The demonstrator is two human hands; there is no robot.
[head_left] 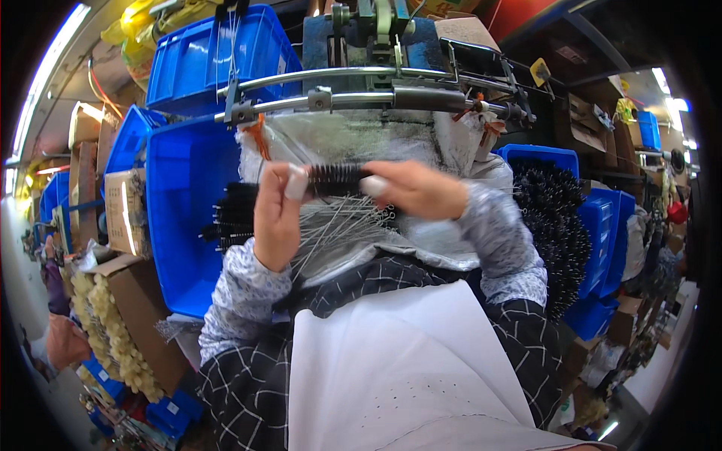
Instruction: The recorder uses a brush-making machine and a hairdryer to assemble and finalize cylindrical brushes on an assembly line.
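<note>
A short black bristle brush (335, 179) spans the gap between my two hands, held level over my lap. My left hand (275, 218) is closed on its left end, with a white wrap on a finger. At the other end my right hand (423, 188), slightly blurred, grips the brush, and its thumb also has a white wrap. Below them many thin metal wires (331, 225) lie loose on a silvery sheet (451, 240). More black brushes (232, 213) are bunched just left of my left wrist.
A machine with metal rods (350, 99) stands ahead of my hands. A large blue bin (177, 218) is on the left, with another blue crate (218, 60) behind it. At right, black brushes (549, 233) are heaped by a blue crate (543, 156). A white apron (398, 353) covers my lap.
</note>
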